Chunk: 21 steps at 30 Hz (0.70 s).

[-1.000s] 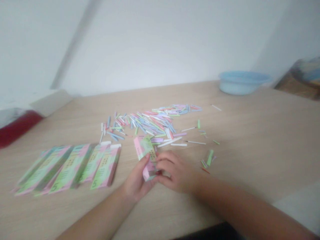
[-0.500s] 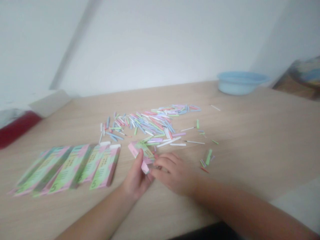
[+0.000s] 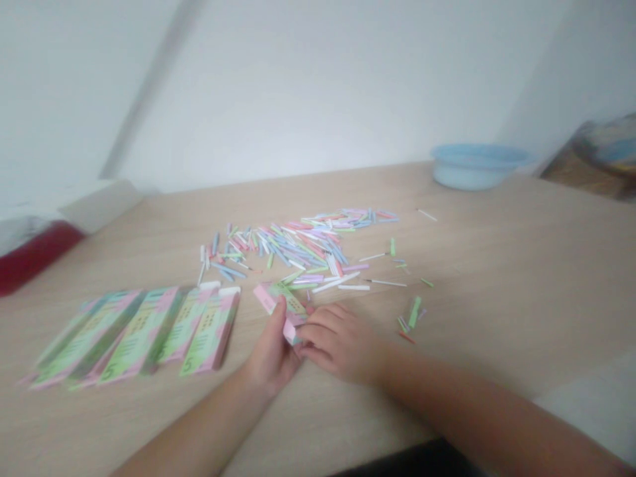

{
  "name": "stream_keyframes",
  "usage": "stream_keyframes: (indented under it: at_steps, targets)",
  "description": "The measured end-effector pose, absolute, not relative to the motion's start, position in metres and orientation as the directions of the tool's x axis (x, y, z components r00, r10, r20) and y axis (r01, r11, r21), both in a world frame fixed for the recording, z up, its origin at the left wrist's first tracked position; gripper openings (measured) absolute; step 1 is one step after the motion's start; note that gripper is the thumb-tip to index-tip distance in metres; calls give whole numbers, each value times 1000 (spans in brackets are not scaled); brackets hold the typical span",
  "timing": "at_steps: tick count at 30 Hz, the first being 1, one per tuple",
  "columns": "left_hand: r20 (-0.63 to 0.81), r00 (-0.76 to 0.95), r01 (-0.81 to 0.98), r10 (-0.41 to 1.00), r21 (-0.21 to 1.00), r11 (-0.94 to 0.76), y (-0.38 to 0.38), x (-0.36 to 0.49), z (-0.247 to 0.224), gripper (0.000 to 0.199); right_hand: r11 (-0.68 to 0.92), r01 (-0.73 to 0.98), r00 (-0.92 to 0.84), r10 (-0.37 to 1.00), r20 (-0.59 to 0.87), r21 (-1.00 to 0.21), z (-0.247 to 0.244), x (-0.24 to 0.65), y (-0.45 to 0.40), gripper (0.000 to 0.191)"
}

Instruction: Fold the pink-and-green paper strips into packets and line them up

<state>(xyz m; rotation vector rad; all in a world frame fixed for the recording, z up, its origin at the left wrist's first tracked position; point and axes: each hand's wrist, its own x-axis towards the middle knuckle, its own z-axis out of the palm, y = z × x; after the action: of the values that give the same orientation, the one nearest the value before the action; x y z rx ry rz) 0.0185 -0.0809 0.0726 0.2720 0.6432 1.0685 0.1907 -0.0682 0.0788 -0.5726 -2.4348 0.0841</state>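
My left hand (image 3: 271,348) holds a pink and green printed cardboard box (image 3: 279,299) at a low tilt, its thumb lying across the printed face. My right hand (image 3: 338,342) comes in from the right, with its fingers curled against the box's lower end, where a pink flap shows. That end is partly hidden by my fingers. A row of similar flat boxes (image 3: 142,334) lies to the left of my hands, each printed with a 5. Just beyond my hands is a spread of thin pastel paper sticks (image 3: 298,250).
The light wooden table (image 3: 472,265) runs under everything. A few loose sticks, including a green one (image 3: 415,311), lie right of my right hand. A pale blue basin (image 3: 474,167) stands at the far edge. A red-and-white object (image 3: 34,255) sits at the left edge.
The box has tipped from a steeper tilt to a lower one. My right fingers have moved in against its lower end. The view has shifted slightly.
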Motion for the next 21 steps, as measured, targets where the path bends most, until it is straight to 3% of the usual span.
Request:
stream_keyframes:
  at_steps: [5, 15, 21]
  targets:
    - [-349, 283, -690, 893, 573, 443, -81, 18, 73, 52, 899, 313, -704, 437, 561, -308, 79, 194, -63, 20]
    - [-336, 317, -679, 887, 573, 459, -80, 16, 66, 50, 934, 299, -737, 355, 575, -193, 83, 196, -63, 21]
    - [-337, 302, -672, 892, 589, 450, -82, 17, 70, 48, 921, 322, -762, 389, 519, -218, 81, 194, -63, 23]
